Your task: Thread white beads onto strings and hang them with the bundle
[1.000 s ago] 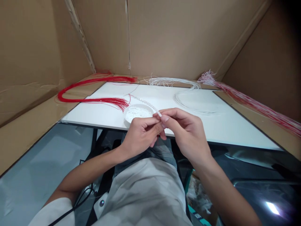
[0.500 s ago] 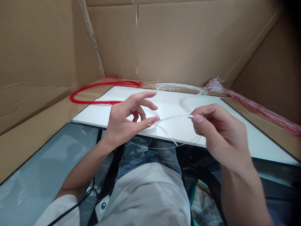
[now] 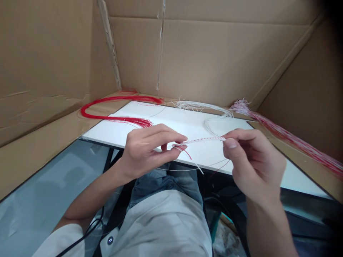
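A slim red-and-white strand point(image 3: 205, 139) arches slightly between left hand point(image 3: 150, 150) and right hand point(image 3: 254, 160), loose ends point(image 3: 198, 167) dangling below.

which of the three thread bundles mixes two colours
The right bundle, running off the picture's right edge: it mixes red and white, while the left bundle is all red and the middle bundle all white.

Creased brown cardboard forms a left wall point(image 3: 43, 57), a broad back wall point(image 3: 209, 64) with a vertical seam point(image 3: 160, 46), and a shadowed right wall point(image 3: 308, 78). Between them lies a flat, black-edged white tabletop point(image 3: 182, 121). A smooth blue-grey surface point(image 3: 40, 200) spreads at lower left. Light is soft, dimming rightward.
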`<state>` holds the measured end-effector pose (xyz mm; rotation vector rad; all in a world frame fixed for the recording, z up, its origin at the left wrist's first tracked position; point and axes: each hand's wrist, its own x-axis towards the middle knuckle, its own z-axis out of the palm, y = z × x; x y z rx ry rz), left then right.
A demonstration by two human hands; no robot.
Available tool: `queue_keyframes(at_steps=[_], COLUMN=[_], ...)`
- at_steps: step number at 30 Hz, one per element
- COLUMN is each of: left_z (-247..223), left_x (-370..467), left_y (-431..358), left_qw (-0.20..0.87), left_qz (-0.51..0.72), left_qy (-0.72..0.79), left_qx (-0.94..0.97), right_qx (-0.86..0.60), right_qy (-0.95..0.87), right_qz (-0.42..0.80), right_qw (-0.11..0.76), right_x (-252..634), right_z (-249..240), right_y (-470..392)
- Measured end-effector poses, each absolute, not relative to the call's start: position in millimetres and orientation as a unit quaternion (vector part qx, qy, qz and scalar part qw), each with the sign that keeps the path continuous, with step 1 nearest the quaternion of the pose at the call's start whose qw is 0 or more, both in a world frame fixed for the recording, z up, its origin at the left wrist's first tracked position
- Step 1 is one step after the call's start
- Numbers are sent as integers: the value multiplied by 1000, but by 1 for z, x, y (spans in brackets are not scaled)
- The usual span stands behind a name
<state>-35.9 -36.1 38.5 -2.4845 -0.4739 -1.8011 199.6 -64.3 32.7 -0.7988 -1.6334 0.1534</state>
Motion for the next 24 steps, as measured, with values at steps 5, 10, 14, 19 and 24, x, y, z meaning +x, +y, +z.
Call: queue_keyframes(at_steps=[5,10,14,19,24], left_z=[39,41,41,40,44], left_x=[-36,-35,-35,-35,-36], left_y=[-37,-39,-38,-36,-38], left_qw=[19,24,23,23,29], left_qz=[-597,-607,-612,-607,-599], left_qy=[-150,-156,-147,-139,-152], left_qx=[-788,-779,-777,-782,-785], right_qx=[-341,-337,-335,-338,-339], right_qy=[-716,-724,-732,-729,-722], right_qz=[60,56,39,44,49], right_qw=[606,600,593,594,601], right_x=[197,197,197,199,200], right_z=[33,32,31,30,32], right_y=[-66,-66,-66,-66,-66])
